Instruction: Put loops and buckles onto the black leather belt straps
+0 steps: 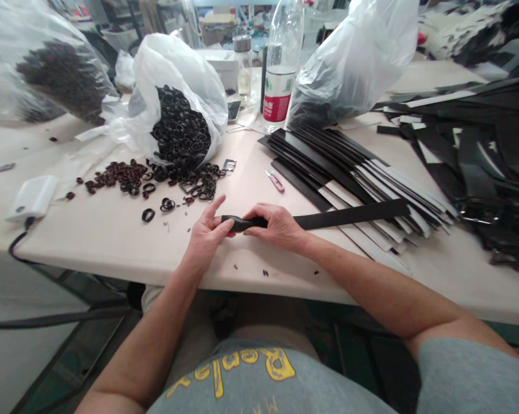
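A black belt strap (pixel 350 217) runs from my hands out to the right, its far end lying over a stack of other straps. My left hand (pixel 208 230) grips the strap's left end between thumb and fingers, with the index finger pointing away. Close beside it, my right hand (pixel 277 224) is wrapped round the same strap, which looks folded or bent between the two hands. Black belt loops (pixel 167 204) lie just beyond my left hand. A metal buckle (pixel 229 165) and pink thread snips (pixel 275 180) rest farther back.
A plastic bag (pixel 145 75) spills black loops beside brown loops (pixel 117 174). Stacked straps (pixel 311 155) lie right of centre, finished-looking belts (pixel 479 167) at far right. A bottle (pixel 279 86), a glass jar (pixel 243 69) and another bag (pixel 350 63) stand behind. A white power bank (pixel 33 197) sits left.
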Demonstrator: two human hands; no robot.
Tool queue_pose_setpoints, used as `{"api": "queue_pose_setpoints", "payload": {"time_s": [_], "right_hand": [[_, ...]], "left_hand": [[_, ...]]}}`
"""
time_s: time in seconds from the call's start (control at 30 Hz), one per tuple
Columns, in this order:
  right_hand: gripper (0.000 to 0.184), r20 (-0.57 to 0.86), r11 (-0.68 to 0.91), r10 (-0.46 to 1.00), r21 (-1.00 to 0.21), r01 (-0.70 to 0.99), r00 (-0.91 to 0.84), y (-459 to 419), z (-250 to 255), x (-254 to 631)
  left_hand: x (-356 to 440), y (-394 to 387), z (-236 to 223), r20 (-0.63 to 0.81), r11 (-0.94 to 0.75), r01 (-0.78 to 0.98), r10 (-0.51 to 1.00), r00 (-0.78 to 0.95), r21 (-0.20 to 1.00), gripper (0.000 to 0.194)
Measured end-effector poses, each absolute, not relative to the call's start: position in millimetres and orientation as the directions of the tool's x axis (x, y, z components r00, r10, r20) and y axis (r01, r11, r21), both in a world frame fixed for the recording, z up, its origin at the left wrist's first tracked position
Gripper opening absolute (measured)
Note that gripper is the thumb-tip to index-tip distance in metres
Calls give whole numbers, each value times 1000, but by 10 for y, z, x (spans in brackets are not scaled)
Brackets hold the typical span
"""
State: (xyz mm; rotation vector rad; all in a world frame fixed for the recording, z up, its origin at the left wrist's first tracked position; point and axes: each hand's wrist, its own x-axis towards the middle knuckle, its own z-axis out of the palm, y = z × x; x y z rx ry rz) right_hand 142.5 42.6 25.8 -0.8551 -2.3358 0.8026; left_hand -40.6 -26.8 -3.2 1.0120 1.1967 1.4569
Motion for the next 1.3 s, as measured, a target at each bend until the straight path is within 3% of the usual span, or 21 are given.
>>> {"api": "queue_pose_setpoints", "payload": {"time_s": [0.13, 0.3, 0.4, 0.6, 0.77, 0.93, 1.03, 1.13, 1.23, 1.3], "right_hand": [[10, 274, 650, 704, -620, 439, -655, 410, 254, 1413], [9, 306, 731, 663, -460, 504, -683, 383, 232, 1440], [13, 326, 760, 637, -415, 499, -699, 374, 217, 1456], [11, 356, 765, 623, -459, 451, -696, 362, 207, 1445], [8, 363, 743, 656, -466, 480, -662, 436, 224, 1488], [10, 403, 704, 710, -414, 577, -578, 612, 230, 1588], [9, 435, 711, 703, -406, 574, -563, 657, 211, 1626], [9, 438, 714, 699, -403, 572, -565, 668, 193, 1642], [7, 443, 702, 711, -405, 587, -545, 692, 186, 1647], [6, 448, 693, 720, -412, 592, -530, 712, 188, 1648]], "left_hand": [[-382, -278, -41, 63, -74, -59, 985, -162, 995, 56], [-329, -285, -69, 359, -310, 305, 926, -117, 901, 18], [-313, -299, -78, 420, -359, 360, 902, -104, 861, 15], [-301, -311, -37, 565, -457, 437, 811, -152, 775, 6], [-316, -391, 31, 668, -562, 473, 740, -79, 679, 9], [-290, -532, 47, 688, -751, 247, 660, 302, 612, 54], [-318, -546, 83, 663, -720, 248, 693, 284, 648, 47], [-485, -477, 133, 594, -564, 364, 804, 35, 742, 27], [-770, -316, 142, 439, -327, 403, 870, -225, 855, 24], [-958, -173, 136, 354, -199, 447, 888, -294, 872, 24]]}}
